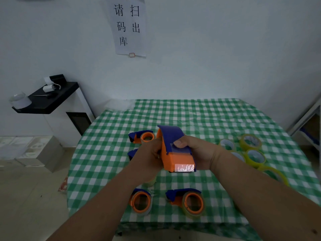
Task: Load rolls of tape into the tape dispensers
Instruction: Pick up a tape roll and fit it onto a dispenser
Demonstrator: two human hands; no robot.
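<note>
Both hands, right (196,153) & left (151,157), grip raised dispenser (175,150); left fingers hidden behind it.

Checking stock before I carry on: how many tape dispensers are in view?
5. One held dispenser in both hands, one far dispenser behind them, one hidden dispenser mostly behind the left hand, two near ones at the front. More may be hidden.
</note>
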